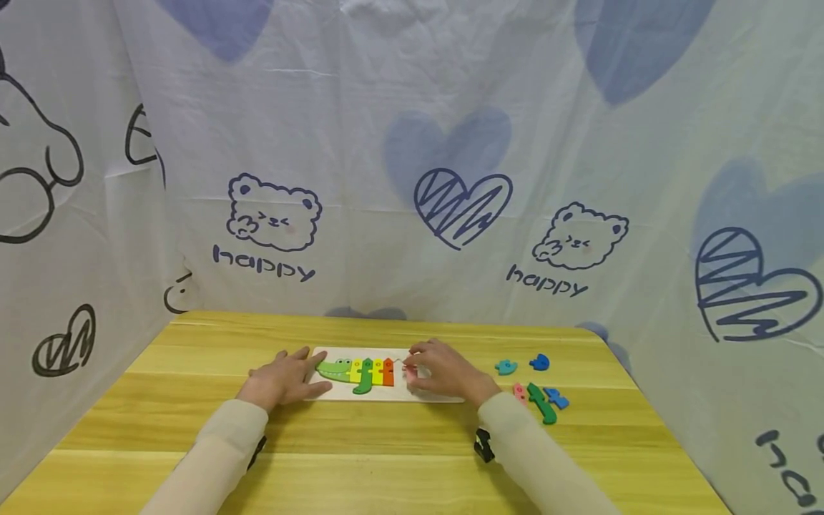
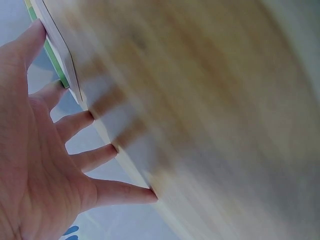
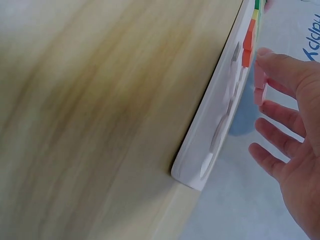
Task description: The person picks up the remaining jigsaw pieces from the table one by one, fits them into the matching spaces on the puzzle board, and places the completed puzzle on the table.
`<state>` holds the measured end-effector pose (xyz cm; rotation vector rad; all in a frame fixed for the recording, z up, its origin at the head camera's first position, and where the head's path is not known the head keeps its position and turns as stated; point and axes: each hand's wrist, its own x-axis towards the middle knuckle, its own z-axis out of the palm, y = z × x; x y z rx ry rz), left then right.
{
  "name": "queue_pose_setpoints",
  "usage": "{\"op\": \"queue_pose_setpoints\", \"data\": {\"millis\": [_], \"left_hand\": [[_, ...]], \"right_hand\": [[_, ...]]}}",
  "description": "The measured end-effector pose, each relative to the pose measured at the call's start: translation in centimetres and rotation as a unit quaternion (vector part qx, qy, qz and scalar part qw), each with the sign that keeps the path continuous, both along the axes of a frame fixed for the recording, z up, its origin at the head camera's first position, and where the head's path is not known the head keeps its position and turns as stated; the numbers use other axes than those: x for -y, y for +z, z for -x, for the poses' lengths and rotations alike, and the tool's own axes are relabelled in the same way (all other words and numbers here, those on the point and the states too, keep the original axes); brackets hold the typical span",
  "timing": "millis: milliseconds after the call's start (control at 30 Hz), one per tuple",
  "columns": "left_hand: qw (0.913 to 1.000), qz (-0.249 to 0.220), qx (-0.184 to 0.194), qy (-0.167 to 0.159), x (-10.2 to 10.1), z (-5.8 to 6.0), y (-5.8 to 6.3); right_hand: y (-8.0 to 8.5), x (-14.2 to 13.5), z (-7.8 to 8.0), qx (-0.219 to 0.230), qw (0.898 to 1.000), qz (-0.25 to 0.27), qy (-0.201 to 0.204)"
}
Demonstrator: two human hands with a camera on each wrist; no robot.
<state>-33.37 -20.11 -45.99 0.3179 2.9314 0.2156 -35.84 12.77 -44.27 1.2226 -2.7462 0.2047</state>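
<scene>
A white puzzle board (image 1: 325, 395) lies on the table with crocodile pieces in its left part: a green head (image 1: 335, 369), yellow pieces, a green leg piece (image 1: 363, 383) and an orange piece (image 1: 388, 372). My left hand (image 1: 281, 378) rests at the board's left end, fingers spread, thumb and index finger touching it; the other fingertips touch the table in the left wrist view. Between thumb and fingers, my right hand (image 1: 444, 370) pinches a pink puzzle piece (image 3: 259, 80), held just above the board beside the orange piece. Bare recesses (image 3: 220, 132) show in the board's right part.
Right of the board lie loose puzzle pieces: a light blue one (image 1: 506, 368), a dark blue one (image 1: 539, 363), a pink one (image 1: 519, 392), a green one (image 1: 542, 405) and a blue one (image 1: 556, 398). A printed curtain (image 1: 360, 143) hangs behind the wooden table (image 1: 373, 458).
</scene>
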Motion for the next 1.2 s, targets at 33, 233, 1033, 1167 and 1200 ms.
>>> {"op": "queue_pose_setpoints", "data": {"millis": [33,233,1033,1167,1200], "left_hand": [[1.0000,0.000,0.000,0.000,0.0,0.0,0.0],[1.0000,-0.001,0.002,0.002,0.0,-0.1,0.1],[1.0000,-0.007,-0.001,0.001,-0.1,-0.2,0.3],[1.0000,-0.006,-0.001,0.001,-0.1,-0.2,0.3],[1.0000,-0.006,-0.001,0.001,-0.1,-0.2,0.3]], "right_hand": [[0.0,0.1,0.0,-0.001,1.000,-0.002,-0.001],[-0.3,0.6,0.2,0.007,1.000,0.001,-0.004],[-1.4,2.5,0.8,0.035,0.999,-0.023,-0.016],[-1.5,2.5,0.8,0.041,0.999,-0.021,-0.017],[-1.5,2.5,0.8,0.043,0.999,-0.022,-0.017]]}}
